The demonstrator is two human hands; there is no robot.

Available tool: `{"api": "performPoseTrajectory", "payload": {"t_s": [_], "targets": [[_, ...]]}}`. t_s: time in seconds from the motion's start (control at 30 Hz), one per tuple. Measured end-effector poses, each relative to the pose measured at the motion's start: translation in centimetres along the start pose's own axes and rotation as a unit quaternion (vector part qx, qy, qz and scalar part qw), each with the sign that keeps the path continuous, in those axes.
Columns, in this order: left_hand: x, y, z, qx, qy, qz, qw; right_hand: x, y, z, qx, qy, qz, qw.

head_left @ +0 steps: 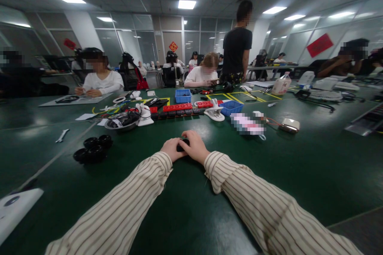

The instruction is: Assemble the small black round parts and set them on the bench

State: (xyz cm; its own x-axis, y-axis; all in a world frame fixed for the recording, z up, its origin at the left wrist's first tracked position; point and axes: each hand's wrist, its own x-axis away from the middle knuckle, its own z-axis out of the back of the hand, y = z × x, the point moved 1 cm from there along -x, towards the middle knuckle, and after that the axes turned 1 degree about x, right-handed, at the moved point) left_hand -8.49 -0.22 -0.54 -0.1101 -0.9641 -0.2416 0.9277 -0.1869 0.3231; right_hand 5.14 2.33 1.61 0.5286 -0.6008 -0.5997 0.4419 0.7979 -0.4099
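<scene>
Free tabletop right, black parts left

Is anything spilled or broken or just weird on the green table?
Nothing looks spilled or broken on the green table. The wrench lies slanted by itself at the left, but that seems ordinary. The left hand and right hand mostly hide a black piece, so I can't judge that.

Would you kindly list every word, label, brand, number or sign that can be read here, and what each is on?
No wording can be read with certainty.
Red diamond sign, far wall: yellow marks, too blurred.
Tilted red sign, right wall: too blurred.
Pale bottle: reddish print, too small.
Row of red parts: dark marks, too small.
Black object between left hand and right hand: mostly covered, no lettering visible.
</scene>
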Motion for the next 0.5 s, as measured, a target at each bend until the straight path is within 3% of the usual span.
{"api": "performPoseTrajectory", "payload": {"t_s": [0.23,0.5], "targets": [[-0.03,0.13,0.02,-0.005,0.005,0.002,1.0,-0.12,0.36,-0.42,0.014,-0.023,-0.011,1.0],[0.06,0.25,0.36,-0.021,-0.006,-0.004,1.0,0.03,-0.14,0.23,-0.014,-0.046,0.029,0.998]]}}
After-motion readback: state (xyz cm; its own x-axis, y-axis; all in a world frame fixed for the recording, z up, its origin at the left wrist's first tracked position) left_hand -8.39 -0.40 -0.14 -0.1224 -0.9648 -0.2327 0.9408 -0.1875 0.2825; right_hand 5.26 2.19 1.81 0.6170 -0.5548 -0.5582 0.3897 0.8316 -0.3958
